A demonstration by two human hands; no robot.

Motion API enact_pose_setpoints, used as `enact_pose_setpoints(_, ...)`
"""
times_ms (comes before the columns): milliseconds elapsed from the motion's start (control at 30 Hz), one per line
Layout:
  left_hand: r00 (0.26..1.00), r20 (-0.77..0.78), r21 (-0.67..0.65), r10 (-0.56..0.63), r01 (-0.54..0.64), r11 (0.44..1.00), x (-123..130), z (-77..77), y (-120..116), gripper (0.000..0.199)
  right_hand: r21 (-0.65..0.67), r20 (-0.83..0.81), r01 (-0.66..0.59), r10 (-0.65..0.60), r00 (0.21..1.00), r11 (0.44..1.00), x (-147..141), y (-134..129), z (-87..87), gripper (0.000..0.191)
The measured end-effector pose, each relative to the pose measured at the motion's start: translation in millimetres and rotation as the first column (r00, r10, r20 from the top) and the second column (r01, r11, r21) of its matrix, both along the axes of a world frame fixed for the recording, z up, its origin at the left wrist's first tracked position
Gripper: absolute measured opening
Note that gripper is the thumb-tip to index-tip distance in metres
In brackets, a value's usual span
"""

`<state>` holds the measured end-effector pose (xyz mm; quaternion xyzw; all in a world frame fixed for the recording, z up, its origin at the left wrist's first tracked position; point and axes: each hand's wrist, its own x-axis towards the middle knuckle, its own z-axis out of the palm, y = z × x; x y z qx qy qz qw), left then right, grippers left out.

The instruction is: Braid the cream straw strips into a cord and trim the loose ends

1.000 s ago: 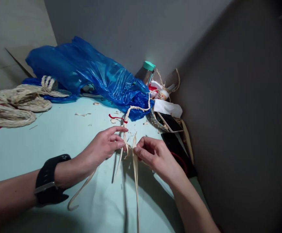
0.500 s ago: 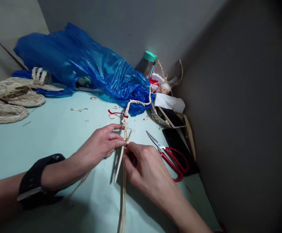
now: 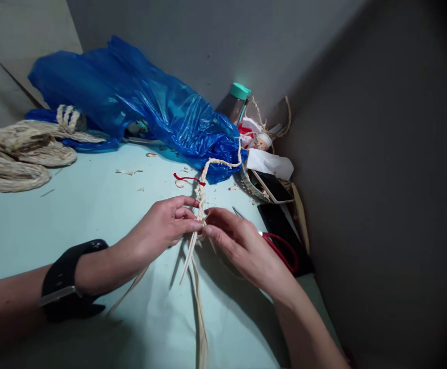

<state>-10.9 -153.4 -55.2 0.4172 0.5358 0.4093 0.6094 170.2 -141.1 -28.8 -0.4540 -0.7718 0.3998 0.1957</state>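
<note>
Uncurled slightly, my right hand [image 3: 246, 246] is half-open against the braid [image 3: 201, 195] my left hand [image 3: 158, 223] pinches. Scissors [image 3: 294, 256] lie near the table's [image 3: 100, 205] right edge.

On the table [image 3: 162, 318], the plastic bag [image 3: 146, 102] lies behind the braid [image 3: 201, 192]. To the left of the bag there are the fiber bundles [image 3: 27, 148]. The bottle [image 3: 236, 102] stands behind the bag's right end. The scissors [image 3: 285, 251] lie to the right of the braid, beside the phone [image 3: 273, 187].
</note>
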Motion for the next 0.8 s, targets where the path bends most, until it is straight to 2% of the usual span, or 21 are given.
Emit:
enact_pose_setpoints(67, 1.0, -0.027, 0.021, 0.0, 0.001, 1.0, -0.9, -0.8, 0.3, 0.041, -0.142, -0.082, -0.105, 0.094, 0.992, 0.984, -3.8, 1.6, -6.9, 0.022)
enact_pose_setpoints(133, 0.999, -0.048, 0.032, -0.002, 0.003, 0.999, -1.4, -1.8, 0.6, 0.038, -0.182, -0.101, -0.125, 0.108, 0.989, 0.975, -6.9, 1.3, -13.0, 0.027)
enact_pose_setpoints(233, 0.997, -0.07, 0.031, -0.007, 0.009, 0.999, -1.5, -3.1, 1.2, 0.033, -0.114, -0.039, -0.112, 0.108, 0.993, 0.987, -8.0, -0.4, -16.4, 0.024)
enact_pose_setpoints(367, 0.989, -0.148, 0.041, -0.023, 0.029, 0.999, -2.3, -4.1, 2.9, 0.021, 0.03, 0.172, -0.058, 0.052, 0.984, 0.998, -8.5, -4.5, -11.4, 0.024)
enact_pose_setpoints(467, 0.972, -0.233, 0.082, -0.031, 0.051, 0.995, -4.6, -5.4, 4.8, 0.011, 0.084, 0.288, -0.024, -0.001, 0.958, 0.996, -11.7, -9.4, -7.2, 0.027)
enact_pose_setpoints(667, 0.933, -0.356, 0.158, -0.051, 0.114, 0.981, -10.5, -12.1, 6.8, 0.013, 0.135, 0.332, -0.026, -0.02, 0.943, 0.991, -16.3, -15.3, -8.1, 0.028)
enact_pose_setpoints(800, 0.916, -0.4, 0.211, -0.022, 0.115, 0.971, -11.8, -13.3, 6.0, 0.013, 0.167, 0.321, -0.016, -0.039, 0.946, 0.986, -16.1, -16.6, -9.0, 0.026)
